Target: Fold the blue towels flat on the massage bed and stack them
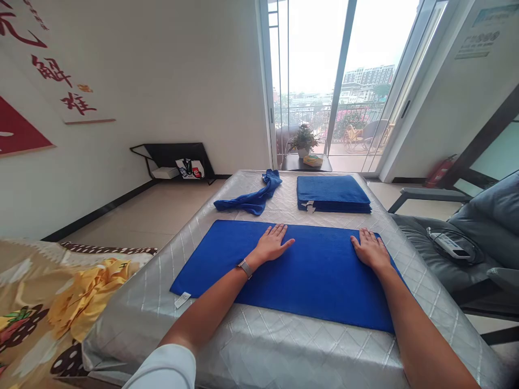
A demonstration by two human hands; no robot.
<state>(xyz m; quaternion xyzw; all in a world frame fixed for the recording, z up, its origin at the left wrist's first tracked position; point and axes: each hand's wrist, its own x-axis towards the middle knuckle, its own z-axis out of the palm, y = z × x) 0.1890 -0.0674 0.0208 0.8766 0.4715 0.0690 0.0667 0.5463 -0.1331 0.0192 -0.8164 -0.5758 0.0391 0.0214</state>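
A blue towel [320,270] lies spread flat across the silvery quilted mattress [259,346], a white label showing at its near left corner. My left hand [272,244] rests palm down on its upper middle, fingers stretched out and thumb apart. Near the far right corner, my right hand [371,247] also lies flat on the cloth with its fingers extended. Beyond the towel, a stack of folded blue towels [333,192] sits to the right, white tags hanging from its left front. A crumpled blue towel [255,199] lies twisted to the left of that stack.
On the left, a patterned bedspread [28,281] carries a bunched yellow cloth [89,294]. A grey armchair [421,232] with a white corded device [450,243] stands at the right. Behind the mattress are a potted plant [304,139] and sliding glass doors [340,65].
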